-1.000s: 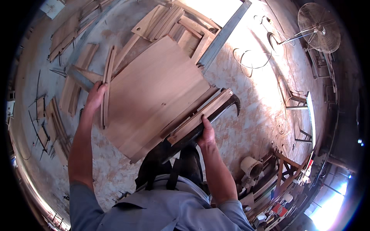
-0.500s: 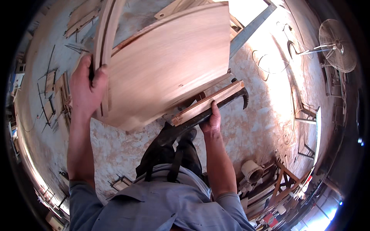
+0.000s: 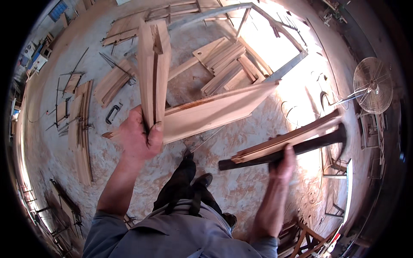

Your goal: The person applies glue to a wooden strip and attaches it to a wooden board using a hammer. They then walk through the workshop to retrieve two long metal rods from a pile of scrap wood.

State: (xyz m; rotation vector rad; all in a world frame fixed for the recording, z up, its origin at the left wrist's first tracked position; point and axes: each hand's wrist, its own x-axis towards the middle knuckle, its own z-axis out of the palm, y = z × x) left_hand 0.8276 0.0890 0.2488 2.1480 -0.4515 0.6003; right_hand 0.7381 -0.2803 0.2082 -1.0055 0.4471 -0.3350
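At the centre left of the head view, the left hand (image 3: 140,139) is closed tight around the lower end of a thick wooden frame piece (image 3: 154,69), which stands nearly upright and reaches toward the top of the frame. A broad wooden panel (image 3: 213,112) joins it there and slants to the right, edge-on and clear of the floor. At the lower right, the right hand (image 3: 282,162) is wrapped around a dark bar (image 3: 301,146) and the lighter wooden slats (image 3: 286,139) lying along it. The sawdust-strewn floor (image 3: 241,180) below carries loose planks (image 3: 223,60) at upper centre, and a standing fan (image 3: 372,85) sits at the right edge. With the panel held from one corner only, its weight could twist it out of the grip or crack the joint; the slats might also slide off the bar.
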